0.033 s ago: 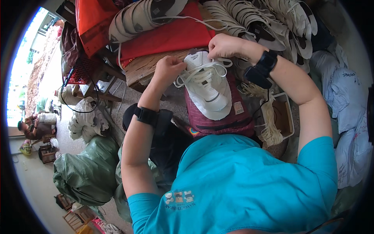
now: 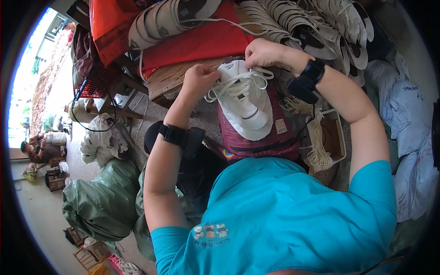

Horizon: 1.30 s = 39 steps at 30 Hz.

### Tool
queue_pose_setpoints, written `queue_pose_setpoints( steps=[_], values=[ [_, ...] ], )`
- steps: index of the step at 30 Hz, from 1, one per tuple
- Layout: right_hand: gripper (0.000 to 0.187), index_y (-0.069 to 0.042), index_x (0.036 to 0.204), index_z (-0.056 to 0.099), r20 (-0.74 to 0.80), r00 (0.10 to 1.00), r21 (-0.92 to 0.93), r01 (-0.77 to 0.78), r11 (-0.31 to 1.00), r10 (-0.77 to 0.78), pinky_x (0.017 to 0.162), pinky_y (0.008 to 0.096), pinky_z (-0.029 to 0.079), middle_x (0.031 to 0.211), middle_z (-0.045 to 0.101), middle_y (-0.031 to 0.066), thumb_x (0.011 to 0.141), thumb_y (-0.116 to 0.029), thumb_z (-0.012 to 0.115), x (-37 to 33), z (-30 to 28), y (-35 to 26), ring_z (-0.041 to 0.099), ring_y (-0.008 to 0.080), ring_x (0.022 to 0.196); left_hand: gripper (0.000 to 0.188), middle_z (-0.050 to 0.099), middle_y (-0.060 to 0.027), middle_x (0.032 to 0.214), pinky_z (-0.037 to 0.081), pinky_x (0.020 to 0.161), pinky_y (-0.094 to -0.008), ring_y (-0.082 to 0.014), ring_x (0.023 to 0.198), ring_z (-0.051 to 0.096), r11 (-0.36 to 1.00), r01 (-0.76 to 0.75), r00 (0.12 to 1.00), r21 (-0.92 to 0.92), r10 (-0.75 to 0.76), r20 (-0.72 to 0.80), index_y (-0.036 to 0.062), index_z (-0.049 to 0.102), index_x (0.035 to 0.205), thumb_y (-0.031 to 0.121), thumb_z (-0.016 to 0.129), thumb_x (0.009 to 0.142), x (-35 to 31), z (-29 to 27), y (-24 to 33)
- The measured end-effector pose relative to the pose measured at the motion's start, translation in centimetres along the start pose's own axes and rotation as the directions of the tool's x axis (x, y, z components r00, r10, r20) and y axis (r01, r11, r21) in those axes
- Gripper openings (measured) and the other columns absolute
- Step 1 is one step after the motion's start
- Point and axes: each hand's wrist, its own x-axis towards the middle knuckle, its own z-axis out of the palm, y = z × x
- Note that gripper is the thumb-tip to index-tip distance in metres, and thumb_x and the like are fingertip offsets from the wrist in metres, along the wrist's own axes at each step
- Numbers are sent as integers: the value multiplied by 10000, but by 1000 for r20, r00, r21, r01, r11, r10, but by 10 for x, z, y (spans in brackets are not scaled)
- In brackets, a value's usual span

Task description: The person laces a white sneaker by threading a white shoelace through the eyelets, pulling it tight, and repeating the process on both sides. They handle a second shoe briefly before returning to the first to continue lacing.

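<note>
Left hand (image 2: 200,79): fingers drawn into a pinch on the white shoelace (image 2: 245,86), beside the shoe's opening; exact finger contact partly hidden. Right hand (image 2: 265,54): thumb and forefinger pinched on the same lace, at the opposite side.

White lace-up sneaker (image 2: 250,121): located between and just below both grips, toe toward the wearer, resting on burgundy striped fabric (image 2: 243,149). Its tongue (image 2: 229,69), between the pinches, bears a small dark mark, too small to read.

Markings: a pale rectangular label (image 2: 280,127) with lettering is fixed to the burgundy fabric, below the right grip. The turquoise T-shirt (image 2: 293,215), below both hands, carries a print of three cartoon animals (image 2: 211,232) over lettering that appears inverted. Pale sacks (image 2: 405,123), well right of the right grip, show dark and red script-like marks.

Surroundings: nested shoe uppers (image 2: 158,27) lie above the left grip; a white-rimmed bin (image 2: 337,135) and a cream lace bundle (image 2: 318,156) stand below the right.
</note>
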Motion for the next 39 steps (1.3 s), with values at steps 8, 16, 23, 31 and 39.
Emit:
queue_pose_setpoints(
  steps=[8, 16, 23, 31, 39],
  values=[
    [248, -17, 934, 698, -386, 923, 435, 192, 880, -11, 688, 218, 459, 840, 669, -13, 951, -263, 673, 0, 22, -2, 564, 70, 755, 231, 612, 55, 841, 382, 652, -190, -20, 734, 492, 788, -246, 934, -564, 37, -356, 62, 678, 1034, 284, 636, 987, -19, 18, 2],
    [444, -26, 1263, 512, -281, 916, 740, 17, 672, 285, 908, 306, 465, 1106, 594, 68, 922, -279, 645, -24, 78, 29, 565, 162, 992, 558, 557, -85, 1168, 400, 976, -292, -152, 1089, 500, 809, -108, 970, -578, -42, -239, -34, 465, 1355, 432, 449, 1049, -43, 50, -5],
    [451, 3, 1289, 552, -1, 999, 937, 19, 350, -50, 962, 323, 482, 1200, 628, 92, 957, -297, 612, -45, 39, 30, 598, 168, 1082, 540, 559, -59, 1198, 407, 999, -286, -131, 1108, 515, 681, -224, 973, -697, 115, -200, -10, 407, 1454, 350, 475, 1057, -55, 38, 2],
    [803, 41, 1442, 402, 106, 833, 902, -310, -300, -542, 1019, 442, 492, 1306, 601, 220, 1003, -630, 355, -71, 52, 35, 623, 316, 1165, 476, 548, -96, 1377, 343, 1102, -321, -182, 1293, 486, 651, -545, 814, -528, 562, -147, 11, 492, 1435, 204, 580, 1007, -80, 19, 39],
    [1209, 116, 1515, 112, -176, 735, 971, 21, -238, -654, 1064, 550, 434, 1403, 466, 321, 832, -816, 469, -101, 5, -17, 603, 362, 1208, 306, 625, -107, 1256, 451, 1012, -316, -176, 1163, 585, 700, -552, 818, -453, 560, -131, -9, 633, 1257, 129, 599, 987, -12, -6, 56]
  ],
)
